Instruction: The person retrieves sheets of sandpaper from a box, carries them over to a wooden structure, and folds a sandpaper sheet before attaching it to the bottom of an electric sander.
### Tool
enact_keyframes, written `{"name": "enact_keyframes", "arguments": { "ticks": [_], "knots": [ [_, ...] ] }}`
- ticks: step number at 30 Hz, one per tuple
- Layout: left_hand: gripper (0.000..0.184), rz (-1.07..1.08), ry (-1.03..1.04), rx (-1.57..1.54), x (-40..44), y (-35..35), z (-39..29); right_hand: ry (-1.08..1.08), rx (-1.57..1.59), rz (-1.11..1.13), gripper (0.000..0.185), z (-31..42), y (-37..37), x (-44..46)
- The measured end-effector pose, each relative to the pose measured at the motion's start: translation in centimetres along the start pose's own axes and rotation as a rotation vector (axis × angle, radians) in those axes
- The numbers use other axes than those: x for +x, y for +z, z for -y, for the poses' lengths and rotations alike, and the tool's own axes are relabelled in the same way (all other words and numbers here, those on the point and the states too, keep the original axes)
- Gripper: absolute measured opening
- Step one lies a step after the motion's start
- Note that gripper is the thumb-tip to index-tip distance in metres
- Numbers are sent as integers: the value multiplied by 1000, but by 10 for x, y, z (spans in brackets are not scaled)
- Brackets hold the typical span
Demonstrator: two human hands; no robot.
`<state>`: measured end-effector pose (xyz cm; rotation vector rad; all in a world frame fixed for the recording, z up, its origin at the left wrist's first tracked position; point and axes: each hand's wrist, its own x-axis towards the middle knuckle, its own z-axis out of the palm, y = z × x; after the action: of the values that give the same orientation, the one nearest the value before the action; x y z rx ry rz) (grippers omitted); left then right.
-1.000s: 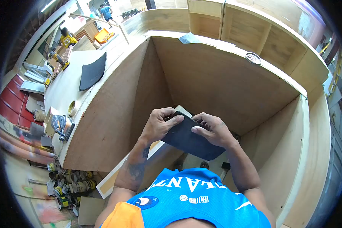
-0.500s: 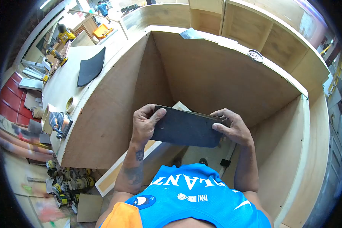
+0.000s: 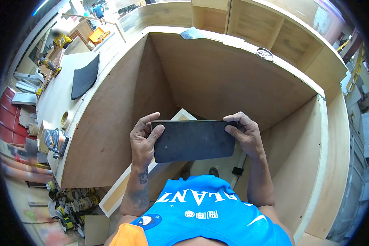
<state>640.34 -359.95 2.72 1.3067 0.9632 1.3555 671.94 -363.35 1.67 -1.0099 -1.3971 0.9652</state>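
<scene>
A black, flat rectangular sheet [image 3: 194,141] was held up by its two ends.
The left hand [image 3: 143,138] gripped one end and the right hand [image 3: 247,135] the other, thumbs on the near face — in the air over the open brown plywood compartment [image 3: 217,78]. A white-edged wooden board [image 3: 117,199] slanted beneath; farther left, a second black sheet [image 3: 85,78] lay on the pale table [image 3: 55,92].

One left hand [image 3: 144,138] and one right hand [image 3: 247,134], two in all, show mid-frame with one dark panel [image 3: 194,141]. At left are one dark sheet [image 3: 86,77] and one tape roll [image 3: 70,119]; at upper left, two other people [image 3: 62,41] and one orange case [image 3: 97,36]. Upper right has one round dish [image 3: 271,57]. Lower-left cans [image 3: 86,203] are too jumbled to count.
</scene>
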Motion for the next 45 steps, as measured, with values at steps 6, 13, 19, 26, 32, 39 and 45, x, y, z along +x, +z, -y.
{"name": "enact_keyframes", "arguments": {
  "ticks": [6, 13, 19, 26, 32, 39, 45],
  "knots": [
    [23, 25, 62, 43, -2, 5, -7, -18, -18, -36, 18, 4, 0, 0],
    [16, 7, 62, 60, 0, 4, -6, -46, -85, -100, 14, 5, 1, 3],
    [15, 106, 41, 207, 3, -7, -5, -53, -143, -81, 12, 13, 1, 8],
    [35, 542, 5, 790, 23, 20, -44, -103, -280, 115, 12, 34, -3, 23],
    [25, 574, 193, 711, 24, 40, -25, -106, -374, 128, 17, 49, 4, 27],
    [24, 616, 107, 628, 17, 44, -35, 45, -159, 60, 32, 35, -4, 20],
    [21, 549, 268, 671, 8, 44, -32, 56, 8, 36, 32, 28, -5, 15]
  ]
}}
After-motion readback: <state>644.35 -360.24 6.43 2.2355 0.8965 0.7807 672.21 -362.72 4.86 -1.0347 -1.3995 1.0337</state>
